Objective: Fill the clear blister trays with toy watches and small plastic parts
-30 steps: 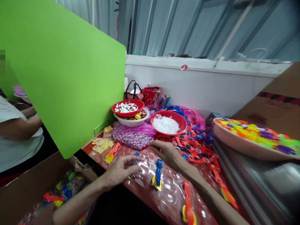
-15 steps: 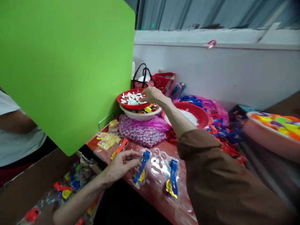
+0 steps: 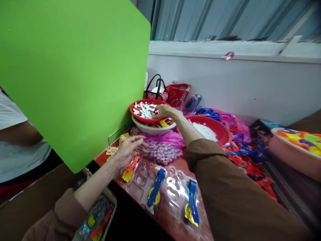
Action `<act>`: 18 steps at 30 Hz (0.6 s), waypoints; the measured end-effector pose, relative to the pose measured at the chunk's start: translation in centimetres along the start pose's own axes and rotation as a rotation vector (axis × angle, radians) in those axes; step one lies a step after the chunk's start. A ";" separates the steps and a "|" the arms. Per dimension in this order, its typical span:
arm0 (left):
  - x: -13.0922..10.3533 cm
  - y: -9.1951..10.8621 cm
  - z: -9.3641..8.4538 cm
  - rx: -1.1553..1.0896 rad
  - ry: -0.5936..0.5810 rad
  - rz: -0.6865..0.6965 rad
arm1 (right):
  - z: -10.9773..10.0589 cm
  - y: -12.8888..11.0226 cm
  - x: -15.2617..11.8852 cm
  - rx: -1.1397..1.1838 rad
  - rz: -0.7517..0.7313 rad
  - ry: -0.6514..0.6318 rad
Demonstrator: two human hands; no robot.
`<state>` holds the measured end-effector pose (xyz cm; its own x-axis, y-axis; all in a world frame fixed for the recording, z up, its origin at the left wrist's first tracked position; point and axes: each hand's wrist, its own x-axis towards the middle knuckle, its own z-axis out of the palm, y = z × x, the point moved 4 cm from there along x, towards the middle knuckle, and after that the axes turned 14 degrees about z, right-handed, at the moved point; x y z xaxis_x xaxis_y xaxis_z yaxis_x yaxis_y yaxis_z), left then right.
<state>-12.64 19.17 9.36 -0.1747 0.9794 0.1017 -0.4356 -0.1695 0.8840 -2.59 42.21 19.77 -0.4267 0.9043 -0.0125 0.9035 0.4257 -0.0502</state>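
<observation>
My right hand [image 3: 164, 111] reaches into the red plate [image 3: 132, 108] of small white pieces [image 3: 145, 109]; its fingers are bent together and whatever they grip is hidden. My left hand [image 3: 131, 149] hovers with fingers apart and nothing in them, beside a pink net bag of small beads [image 3: 163, 152]. Below it, clear plastic trays [image 3: 170, 192] lie on the red table. They hold an orange strap with a yellow disc [image 3: 130, 169], a blue strap with a yellow disc [image 3: 156, 189] and another blue strap with a yellow disc [image 3: 192, 204].
A cream bowl [image 3: 150, 129] sits under the red plate. To its right stands a red basin [image 3: 220, 129] of white bits, then blue and red straps [image 3: 250, 167] and a pink tub [image 3: 288, 150]. A green panel [image 3: 75, 73], a box [image 3: 114, 206] and a person [image 3: 20, 144] are left.
My left hand has moved up and away from the blue strap towards the bead bag. My right hand has lowered into the white pieces. The view has shifted slightly.
</observation>
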 end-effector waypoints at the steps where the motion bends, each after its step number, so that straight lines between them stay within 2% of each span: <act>1: 1.2 0.5 -0.1 -0.029 0.029 0.029 | 0.1 -0.1 0.1 0.009 -0.004 0.020; 5: 5.1 2.3 -0.4 -0.104 0.096 0.137 | 0.6 -0.8 0.6 0.031 0.005 0.051; 10: 7.4 3.6 -0.6 -0.123 0.103 0.167 | 1.0 -1.2 1.2 0.047 0.040 0.102; 14: 9.1 5.0 -0.7 -0.153 0.144 0.239 | 0.5 -0.2 1.8 0.089 0.092 0.206; 18: 10.8 5.5 0.5 -0.217 0.151 0.223 | -0.7 1.5 1.6 0.172 0.094 0.297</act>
<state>-16.51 28.85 15.54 -0.4085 0.8909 0.1986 -0.5465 -0.4130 0.7286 -1.92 44.34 20.34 -0.2891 0.9201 0.2644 0.9075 0.3513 -0.2301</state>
